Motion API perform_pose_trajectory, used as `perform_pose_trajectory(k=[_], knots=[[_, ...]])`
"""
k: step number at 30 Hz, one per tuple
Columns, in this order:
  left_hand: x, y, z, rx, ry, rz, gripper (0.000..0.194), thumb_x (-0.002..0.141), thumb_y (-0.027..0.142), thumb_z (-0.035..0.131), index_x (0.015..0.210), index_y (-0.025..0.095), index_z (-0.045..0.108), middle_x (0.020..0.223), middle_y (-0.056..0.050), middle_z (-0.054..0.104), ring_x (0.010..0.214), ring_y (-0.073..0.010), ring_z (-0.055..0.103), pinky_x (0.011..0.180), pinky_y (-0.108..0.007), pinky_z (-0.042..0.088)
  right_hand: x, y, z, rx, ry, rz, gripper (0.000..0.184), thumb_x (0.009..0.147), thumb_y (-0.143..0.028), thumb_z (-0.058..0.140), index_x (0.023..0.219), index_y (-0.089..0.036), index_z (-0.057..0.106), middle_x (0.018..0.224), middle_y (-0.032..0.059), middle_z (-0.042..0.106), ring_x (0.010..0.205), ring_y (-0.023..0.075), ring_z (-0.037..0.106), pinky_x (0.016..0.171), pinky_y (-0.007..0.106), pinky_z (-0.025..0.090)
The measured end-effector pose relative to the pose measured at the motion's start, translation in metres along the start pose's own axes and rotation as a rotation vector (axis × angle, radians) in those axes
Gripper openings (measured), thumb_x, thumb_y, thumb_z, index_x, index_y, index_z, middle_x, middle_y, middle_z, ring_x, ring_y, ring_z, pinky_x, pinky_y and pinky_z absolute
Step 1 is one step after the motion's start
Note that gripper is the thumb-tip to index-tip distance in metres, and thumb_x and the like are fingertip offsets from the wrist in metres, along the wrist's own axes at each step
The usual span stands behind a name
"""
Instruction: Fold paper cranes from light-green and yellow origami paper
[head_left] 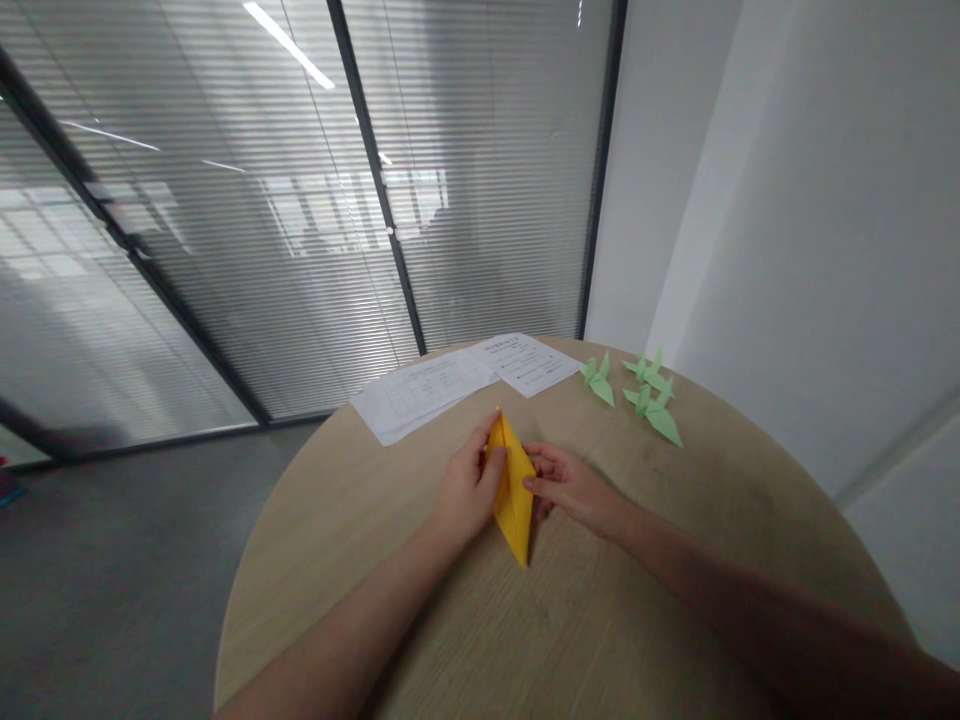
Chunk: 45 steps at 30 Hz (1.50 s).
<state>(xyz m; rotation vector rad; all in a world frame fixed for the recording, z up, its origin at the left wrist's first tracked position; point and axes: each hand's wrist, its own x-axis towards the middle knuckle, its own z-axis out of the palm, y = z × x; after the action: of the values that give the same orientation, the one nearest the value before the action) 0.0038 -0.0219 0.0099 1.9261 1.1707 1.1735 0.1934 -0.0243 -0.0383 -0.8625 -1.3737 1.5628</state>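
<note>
A piece of folded yellow origami paper, shaped like a long diamond, is held between my two hands over the round table. My left hand grips its left side, with the thumb lying across the front face and the fingers toward the upper tip. On the right corner, my right hand pinches the paper between thumb and fingers. The lower tip points toward me. Some of my fingers are hidden behind the paper.
Several printed white sheets lie at the table's far side. To the right of them stand green paper cranes. The round wooden table has a glass partition with blinds beyond it and a white wall at right.
</note>
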Motion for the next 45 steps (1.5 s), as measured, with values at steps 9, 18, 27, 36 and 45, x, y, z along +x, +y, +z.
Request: perform_pose_trajectory(k=[9,18,27,36,45], knots=[[-0.001,0.006,-0.002,-0.034,0.057,-0.022,0.074,0.091,0.027,0.064,0.161,0.022,0.040,0.090,-0.002,0.070,0.071,-0.0160,0.061,0.067,-0.028,0.048,-0.003,-0.006,0.004,-0.068,-0.030,0.025,0.042,0.081,-0.049,0.081,0.107,-0.022,0.063,0.087,0.0013,0.070,0.067,0.0135,0.064,0.057,0.024,0.053],[0.009,0.003,-0.003,-0.462,-0.031,-0.307,0.039,0.080,0.048,0.077,0.098,0.013,0.075,0.073,-0.004,0.070,0.060,-0.0156,0.063,0.056,-0.025,0.046,-0.004,-0.006,0.004,-0.122,-0.027,0.043,0.042,0.079,-0.058,0.080,0.082,-0.021,0.062,0.073,-0.0006,0.066,0.060,0.0122,0.062,0.058,0.024,0.051],[0.009,0.002,-0.005,-0.435,-0.032,-0.283,0.035,0.081,0.048,0.078,0.091,0.014,0.076,0.079,-0.007,0.075,0.064,-0.0169,0.065,0.060,-0.026,0.049,-0.005,-0.009,0.007,-0.107,0.056,0.060,0.047,0.076,-0.063,0.080,0.079,-0.021,0.059,0.064,-0.0028,0.060,0.054,0.0114,0.056,0.053,0.024,0.047],[0.010,-0.022,0.000,-0.368,-0.385,-0.359,0.042,0.076,0.050,0.081,0.093,0.012,0.080,0.090,-0.013,0.080,0.070,-0.0206,0.067,0.065,-0.031,0.049,-0.001,-0.007,-0.004,-0.156,0.258,-0.051,0.040,0.081,-0.060,0.075,0.080,-0.023,0.062,0.074,0.0004,0.065,0.066,0.0164,0.059,0.060,0.027,0.045],[0.008,-0.030,0.004,-0.447,-0.332,-0.416,0.050,0.081,0.059,0.076,0.091,0.010,0.080,0.091,-0.015,0.080,0.075,-0.0235,0.069,0.070,-0.033,0.049,-0.001,-0.007,-0.002,-0.136,0.202,0.018,0.039,0.079,-0.057,0.078,0.078,-0.023,0.060,0.065,-0.0026,0.062,0.054,0.0134,0.058,0.053,0.026,0.045]])
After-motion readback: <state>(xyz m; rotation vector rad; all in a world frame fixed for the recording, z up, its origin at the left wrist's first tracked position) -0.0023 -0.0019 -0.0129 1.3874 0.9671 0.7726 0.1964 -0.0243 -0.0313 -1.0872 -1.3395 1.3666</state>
